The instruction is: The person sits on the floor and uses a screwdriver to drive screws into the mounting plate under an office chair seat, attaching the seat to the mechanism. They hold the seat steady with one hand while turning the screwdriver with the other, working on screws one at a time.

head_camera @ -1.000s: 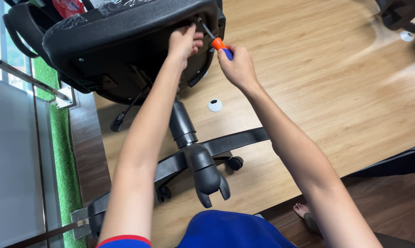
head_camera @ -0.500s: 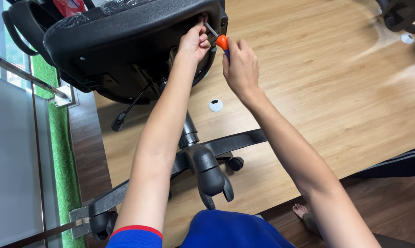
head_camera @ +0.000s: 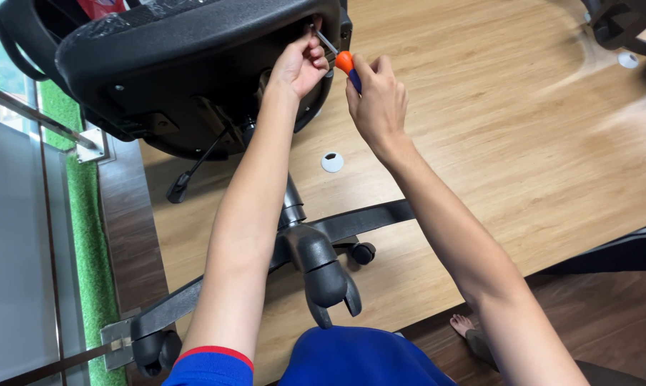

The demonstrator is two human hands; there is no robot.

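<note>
One black office chair [head_camera: 187,78] is being shown tipped over on the pale wooden worktop [head_camera: 523,143], filling the upper left of the frame; it is being kept tilted this way, it seems, so that the underside of its seat is being exposed to the hands. Its star base [head_camera: 316,250] is being presented toward the lower centre, and three castors are being counted there: one large at the centre, one smaller just right of it, one at the lower left edge. A second dark chair base [head_camera: 623,28] is being glimpsed, blurred, in the upper right corner.

Two bare arms are being extended upward from the bottom of the frame. The left hand [head_camera: 298,64] is being pressed against the seat's rim at upper centre, fingers curled narrowly around the tip of the tool, apparently so that it is being steadied at a fastener; the fastener itself is being hidden. The right hand [head_camera: 376,100], just beside it, is being closed around one screwdriver [head_camera: 343,58] with an orange and blue handle, its metal shaft being angled up-left into the seat.

One small white disc [head_camera: 332,162] is being left lying on the worktop at centre, and another at the upper right.
</note>
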